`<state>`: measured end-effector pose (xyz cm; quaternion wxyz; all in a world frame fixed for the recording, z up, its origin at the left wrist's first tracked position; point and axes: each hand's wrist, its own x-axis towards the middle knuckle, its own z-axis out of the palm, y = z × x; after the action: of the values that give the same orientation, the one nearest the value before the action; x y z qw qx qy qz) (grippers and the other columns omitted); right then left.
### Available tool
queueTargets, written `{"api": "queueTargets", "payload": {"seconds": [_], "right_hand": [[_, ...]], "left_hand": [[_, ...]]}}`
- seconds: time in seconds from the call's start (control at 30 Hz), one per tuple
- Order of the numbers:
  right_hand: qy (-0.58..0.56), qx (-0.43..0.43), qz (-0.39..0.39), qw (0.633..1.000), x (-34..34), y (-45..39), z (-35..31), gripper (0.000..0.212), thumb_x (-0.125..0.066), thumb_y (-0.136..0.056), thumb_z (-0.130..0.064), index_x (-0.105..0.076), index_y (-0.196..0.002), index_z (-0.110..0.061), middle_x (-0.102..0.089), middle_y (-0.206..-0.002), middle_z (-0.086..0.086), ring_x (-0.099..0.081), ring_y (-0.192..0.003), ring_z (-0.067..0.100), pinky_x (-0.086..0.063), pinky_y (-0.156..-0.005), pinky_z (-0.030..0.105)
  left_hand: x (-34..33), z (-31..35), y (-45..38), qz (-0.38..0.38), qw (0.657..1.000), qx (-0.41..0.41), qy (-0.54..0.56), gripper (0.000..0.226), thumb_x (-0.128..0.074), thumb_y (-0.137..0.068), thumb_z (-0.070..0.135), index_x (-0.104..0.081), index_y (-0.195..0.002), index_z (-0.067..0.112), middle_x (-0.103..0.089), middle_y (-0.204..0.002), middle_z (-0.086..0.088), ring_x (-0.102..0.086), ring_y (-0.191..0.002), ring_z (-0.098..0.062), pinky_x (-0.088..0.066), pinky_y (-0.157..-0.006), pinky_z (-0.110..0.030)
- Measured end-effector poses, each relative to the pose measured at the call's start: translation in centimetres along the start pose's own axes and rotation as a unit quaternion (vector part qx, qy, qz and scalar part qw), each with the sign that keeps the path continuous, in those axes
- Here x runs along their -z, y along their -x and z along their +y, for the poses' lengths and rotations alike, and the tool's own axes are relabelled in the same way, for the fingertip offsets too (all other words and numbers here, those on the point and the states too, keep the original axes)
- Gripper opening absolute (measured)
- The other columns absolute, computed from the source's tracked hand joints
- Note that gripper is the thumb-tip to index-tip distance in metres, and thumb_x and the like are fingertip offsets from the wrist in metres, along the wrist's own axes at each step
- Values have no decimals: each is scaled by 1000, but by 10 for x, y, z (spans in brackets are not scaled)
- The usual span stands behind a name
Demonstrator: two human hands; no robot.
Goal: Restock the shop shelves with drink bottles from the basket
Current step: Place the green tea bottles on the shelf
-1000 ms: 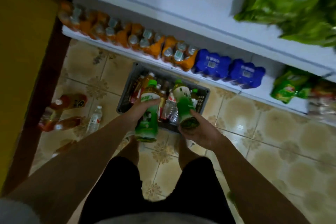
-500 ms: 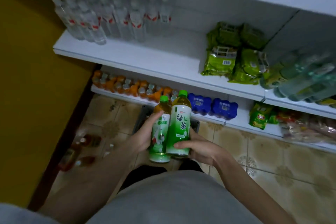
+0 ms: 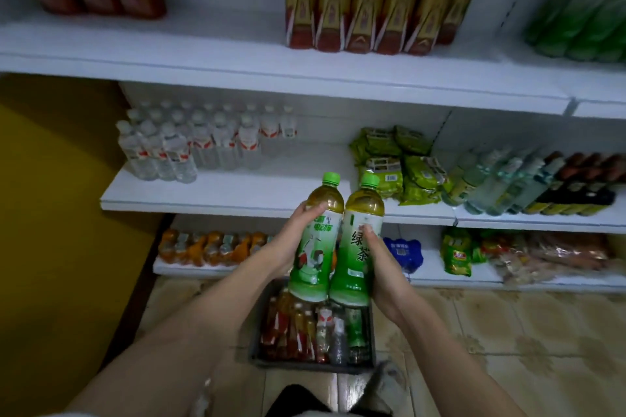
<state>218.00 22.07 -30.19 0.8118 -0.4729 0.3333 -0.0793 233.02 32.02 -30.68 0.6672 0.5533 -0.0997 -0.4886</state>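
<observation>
Two green tea bottles with green caps stand upright side by side in front of me. My left hand (image 3: pixel 294 237) grips the left green tea bottle (image 3: pixel 315 247) from its left side. My right hand (image 3: pixel 382 267) grips the right green tea bottle (image 3: pixel 355 247) from its right side. Both bottles hover in front of the middle shelf (image 3: pixel 257 193), above the grey basket (image 3: pixel 315 364) on the floor, which holds several more drink bottles.
Water bottles (image 3: pixel 189 145) fill the middle shelf's left, green snack packs (image 3: pixel 399 159) its right, with bare shelf between. Red-brown bottles (image 3: pixel 372 0) line the top shelf. Orange drinks (image 3: pixel 210 247) and a blue pack (image 3: pixel 404 252) sit on the bottom shelf. A yellow wall (image 3: pixel 50 213) is at left.
Both hands have lifted the two green tea bottles out of the basket and brought them together, up to the middle shelf's height. My view has tilted up from the floor to the shelves.
</observation>
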Motion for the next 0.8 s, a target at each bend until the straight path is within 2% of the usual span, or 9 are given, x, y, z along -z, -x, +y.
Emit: {"api": "queueTargets", "payload": {"seconds": [0.03,0.13,0.27,0.4,0.57,0.7,0.8], "right_hand": [[6,20,10,1000,0,4,-6,74,-68,-76,-66,-54,-136,-25,-69,-125,8,-67,-115,28,-49,-101,54],[8,72,31,997,6,15,-24,64,-62,-85,-63,-53,-138,-30,-67,-129,4,-65,-118,26,-47,-104,55],[15,107,41,993,16,29,-56,65,-63,-86,-62,-51,-139,-28,-67,-129,3,-66,-117,26,-49,-102,55],[-2,140,43,989,31,45,-88,65,-63,-86,-61,-52,-139,-24,-67,-128,7,-65,-117,29,-47,-102,58],[19,174,70,982,72,73,-126,82,-69,-73,-75,-49,-141,-34,-65,-133,-1,-63,-121,24,-46,-105,56],[27,189,100,977,113,98,-149,84,-71,-66,-79,-51,-137,-39,-63,-135,-4,-61,-123,23,-47,-104,55],[19,204,115,972,155,122,-164,83,-72,-64,-80,-55,-134,-39,-65,-131,-5,-63,-120,22,-49,-103,53]], "left_hand": [[-7,8,-1,-11,1000,-10,2,61,-71,-82,44,-49,-132,17,-68,-121,-18,-66,-111,-37,-52,-98,-55],[-33,32,-3,-38,999,-37,-7,59,-70,-78,46,-52,-126,17,-72,-111,-14,-69,-103,-34,-54,-93,-53],[-69,62,-5,-66,996,-60,-23,70,-73,-77,47,-50,-134,15,-72,-116,-17,-69,-106,-37,-55,-93,-54],[-109,92,-2,-91,989,-106,-58,65,-68,-78,47,-49,-133,17,-73,-108,-11,-70,-101,-31,-56,-90,-48],[-176,113,9,-131,979,-137,-77,36,-59,-89,37,-54,-120,19,-72,-98,-7,-72,-85,-20,-59,-73,-35],[-234,113,15,-157,974,-142,-82,49,-60,-86,44,-53,-127,17,-72,-105,-13,-72,-93,-28,-59,-80,-41],[-286,101,17,-159,973,-148,-84,41,-55,-94,38,-53,-128,15,-72,-102,-12,-72,-88,-26,-59,-74,-37]]}}
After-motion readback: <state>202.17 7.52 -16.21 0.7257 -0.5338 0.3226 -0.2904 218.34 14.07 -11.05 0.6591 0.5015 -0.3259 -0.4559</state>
